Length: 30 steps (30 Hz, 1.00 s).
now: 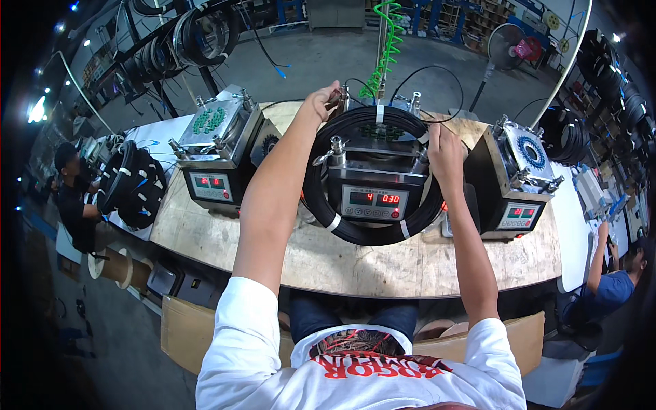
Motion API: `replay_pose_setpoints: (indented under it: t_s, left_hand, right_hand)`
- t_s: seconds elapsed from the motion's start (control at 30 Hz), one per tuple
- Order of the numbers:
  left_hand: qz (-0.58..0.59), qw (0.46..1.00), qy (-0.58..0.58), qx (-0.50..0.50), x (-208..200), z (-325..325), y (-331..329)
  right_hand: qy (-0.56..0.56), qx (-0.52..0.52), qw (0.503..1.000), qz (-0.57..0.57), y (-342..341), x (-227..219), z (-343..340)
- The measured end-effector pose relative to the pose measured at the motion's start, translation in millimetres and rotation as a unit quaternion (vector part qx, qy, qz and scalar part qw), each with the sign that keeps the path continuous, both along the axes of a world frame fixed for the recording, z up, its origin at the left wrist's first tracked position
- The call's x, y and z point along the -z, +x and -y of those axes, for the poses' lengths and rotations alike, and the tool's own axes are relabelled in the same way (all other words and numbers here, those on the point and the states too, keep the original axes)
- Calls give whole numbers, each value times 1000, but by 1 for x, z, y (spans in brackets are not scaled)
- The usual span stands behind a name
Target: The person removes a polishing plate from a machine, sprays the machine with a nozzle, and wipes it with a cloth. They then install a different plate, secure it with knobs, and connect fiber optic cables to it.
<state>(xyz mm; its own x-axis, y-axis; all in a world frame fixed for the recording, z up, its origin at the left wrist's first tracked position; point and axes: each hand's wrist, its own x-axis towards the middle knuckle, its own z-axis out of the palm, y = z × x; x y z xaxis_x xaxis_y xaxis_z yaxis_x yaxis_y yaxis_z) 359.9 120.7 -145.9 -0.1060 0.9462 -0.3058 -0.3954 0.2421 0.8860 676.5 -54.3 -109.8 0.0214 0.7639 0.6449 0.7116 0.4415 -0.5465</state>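
A large coil of black cable (371,234), bound with white ties, hangs around the front of the middle metal curing machine (376,179). That machine's lit display faces me, and green connector holders (383,132) sit on its top. My left hand (321,104) reaches to the machine's far left corner, its fingers closed by a metal post; what they grip is hidden. My right hand (445,149) is at the coil's right side, fingers pinched on a thin black cable (462,92) that loops up over the machine. A metal knob (336,142) stands at the near left corner.
Similar machines stand on the wooden table (342,270): a left one (212,147) with green holders, a right one (523,167) with blue ones. A green coiled air hose (388,51) hangs behind. More cable coils (133,183) lie left. Other people (608,287) work at both sides.
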Motion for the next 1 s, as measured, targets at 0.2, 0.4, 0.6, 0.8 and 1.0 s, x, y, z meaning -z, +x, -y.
replay_pose_setpoints:
  t_s: [0.2, 0.4, 0.6, 0.8, 1.0]
  left_hand:
    - [16, 997, 4, -80, -9, 6, 16]
    - [-83, 975, 110, -172, 4, 9, -25]
    - [-75, 979, 183, -54, -2, 7, 1]
    - [-49, 981, 73, 174, -27, 18, 47]
    - [-339, 922, 170, -77, -27, 22, 19]
  right_hand:
    - [17, 16, 998, -55, -3, -7, 10]
    - [85, -47, 994, -39, -23, -16, 17]
    - [99, -35, 994, -19, -14, -10, 16]
    - [96, -45, 993, -59, 11, 0, 4]
    - [91, -114, 983, -110, -1, -5, 7]
